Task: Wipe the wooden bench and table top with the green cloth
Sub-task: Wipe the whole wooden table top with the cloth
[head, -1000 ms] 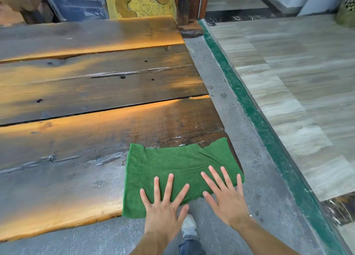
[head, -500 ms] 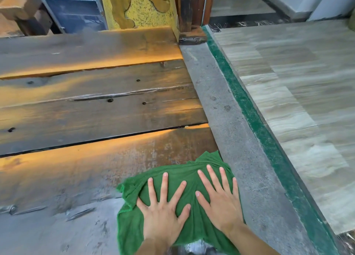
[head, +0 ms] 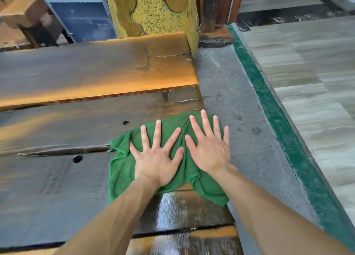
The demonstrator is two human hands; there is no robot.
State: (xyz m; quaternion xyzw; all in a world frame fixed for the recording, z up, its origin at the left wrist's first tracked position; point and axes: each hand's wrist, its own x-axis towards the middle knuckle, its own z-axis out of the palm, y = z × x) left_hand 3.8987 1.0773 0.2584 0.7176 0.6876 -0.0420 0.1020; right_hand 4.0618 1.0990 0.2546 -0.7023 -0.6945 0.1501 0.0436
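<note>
Pressing flat, both hands on green cloth (head: 123,170), as I see it from the head cam:

- Left hand (head: 155,158): palm down on cloth, fingers straight and spread wide apart, nothing gripped
- Right hand (head: 209,149): palm down at 3 o'clock of left hand, just beside it, fingers straight and a bit apart; little finger tip reaches cloth's right edge, near the grey strip
- Green cloth: bunched and wrinkled under both palms, lies on dark wooden planks (head: 57,178) near their right end; a loose corner trails toward 5 o'clock
- Wet sheen (head: 172,206) on wood at 6 o'clock of cloth, between my forearms
- Two round holes in planks, at 9 and 10 o'clock of cloth; nearest hole (head: 77,158)
- Grey stone strip (head: 240,105) w/ green band (head: 278,120) at 3 o'clock, pale tiled floor (head: 317,72) beyond
- Yellow speckled pillar (head: 153,9) at 12 o'clock, past far plank; blue-grey cabinet (head: 82,11) at 11 o'clock
</note>
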